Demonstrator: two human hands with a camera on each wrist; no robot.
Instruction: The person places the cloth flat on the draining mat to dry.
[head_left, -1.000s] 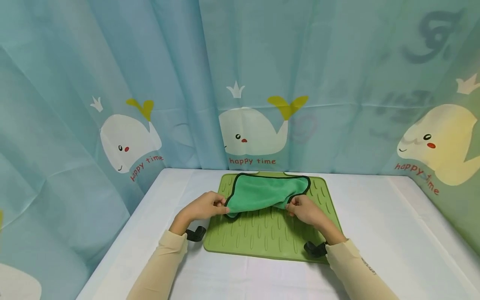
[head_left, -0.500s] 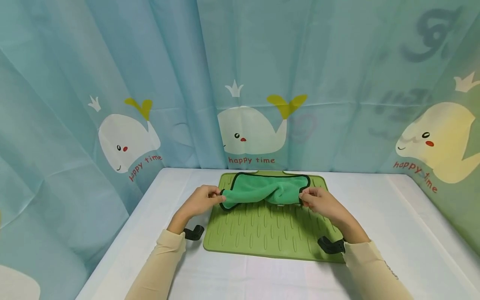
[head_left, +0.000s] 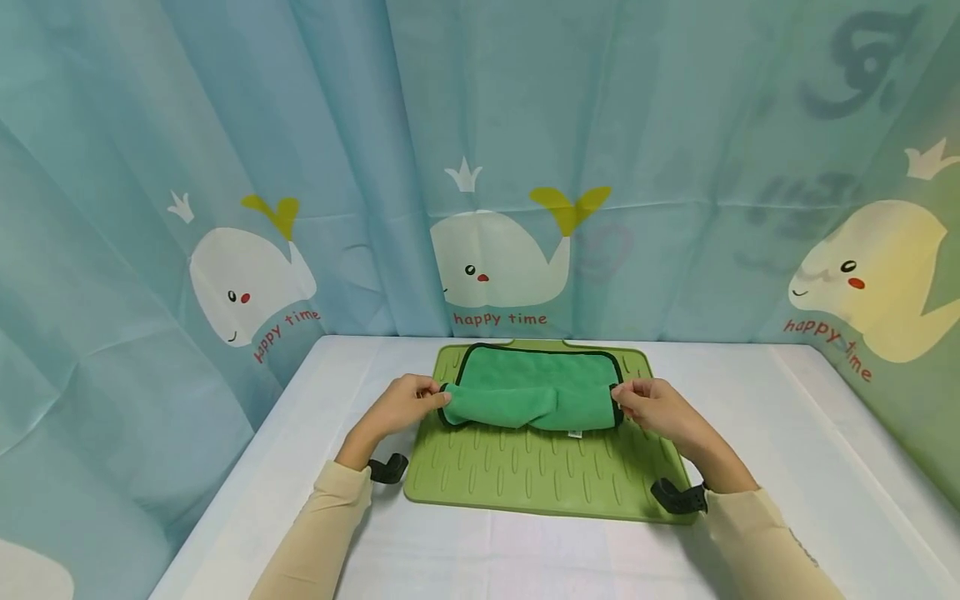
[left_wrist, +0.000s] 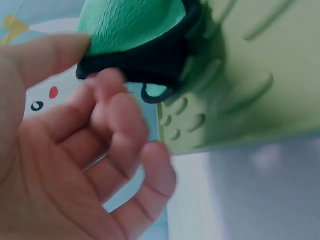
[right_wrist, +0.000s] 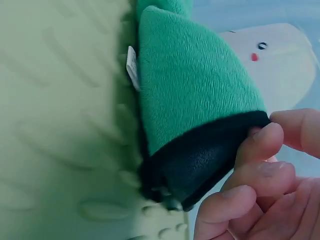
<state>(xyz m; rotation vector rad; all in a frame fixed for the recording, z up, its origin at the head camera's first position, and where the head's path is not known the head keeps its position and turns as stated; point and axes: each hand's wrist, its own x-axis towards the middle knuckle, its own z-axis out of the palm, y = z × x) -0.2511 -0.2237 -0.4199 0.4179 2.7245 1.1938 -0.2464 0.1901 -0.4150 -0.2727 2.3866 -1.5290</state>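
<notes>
A green towel point(head_left: 517, 406) with black edging lies over the back half of a ribbed green mat point(head_left: 525, 483). Its near part is folded up into a thick roll, while the far part lies flat. My left hand point(head_left: 403, 406) pinches the left end of the fold between thumb and forefinger; in the left wrist view the other fingers point(left_wrist: 130, 125) curl loosely below the black edging. At the opposite end, my right hand point(head_left: 660, 408) pinches the black-edged corner. A small white tag point(right_wrist: 132, 67) sticks out from under the towel in the right wrist view.
The mat lies on a white-covered table point(head_left: 420, 550). Behind it hangs a light blue curtain point(head_left: 660, 275) printed with white whales. A black wrist mount point(head_left: 388, 469) sits by the left wrist, another black mount point(head_left: 677, 497) by the right.
My right hand has moved right, from under the towel's middle to its right end, drawing the near edge out straight. My left hand has shifted slightly up, still pinching the left end.
</notes>
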